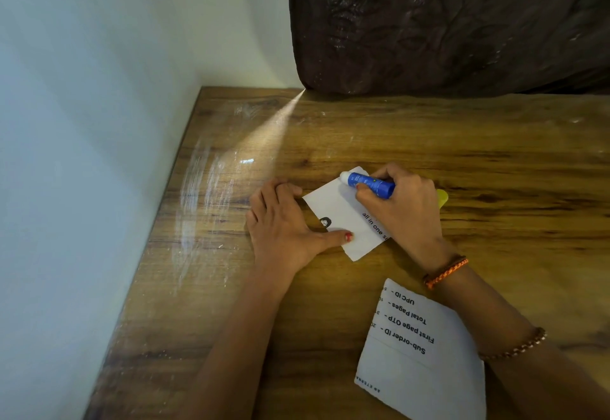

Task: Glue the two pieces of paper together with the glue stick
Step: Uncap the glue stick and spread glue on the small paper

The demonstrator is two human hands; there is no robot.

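Item: our left hand flat, fingers pinning paper 1 to the surface; right hand grasping glue stick to coat it; paper 2 waits nearby.

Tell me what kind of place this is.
Probably a room at home, not a workshop: a wood-grain table pushed into a plain painted wall corner, with a dark plastic-wrapped bulk leaning behind it.

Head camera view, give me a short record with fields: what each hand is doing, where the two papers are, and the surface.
left hand: left hand pressing flat on small white paper piece
right hand: right hand grip around blue glue stick, white tip at that paper's far corner
second paper: larger white printed paper sheet, nearer the person, apart from the first
surface: brown wooden table
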